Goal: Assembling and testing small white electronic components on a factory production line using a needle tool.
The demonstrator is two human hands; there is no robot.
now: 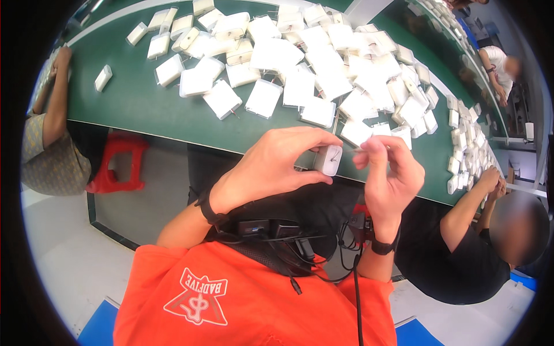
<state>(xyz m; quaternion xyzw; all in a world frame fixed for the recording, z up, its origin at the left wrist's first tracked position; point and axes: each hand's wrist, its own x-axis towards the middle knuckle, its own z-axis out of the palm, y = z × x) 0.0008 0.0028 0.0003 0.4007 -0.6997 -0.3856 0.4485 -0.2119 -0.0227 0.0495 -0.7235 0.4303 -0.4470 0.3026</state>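
left hand pinches a small white block; right hand curls just beside it, whether holding anything i cannot tell; similar blocks heap the green tabletop.

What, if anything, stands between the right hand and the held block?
Nothing visible: just a narrow gap between the right hand and the white block pinched in the left hand. Whether the right hand holds anything is unclear.

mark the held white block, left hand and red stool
held white block (328, 164), head view: its end face
left hand (268, 164), head view: back of hand
red stool (128, 144), head view: above its opening
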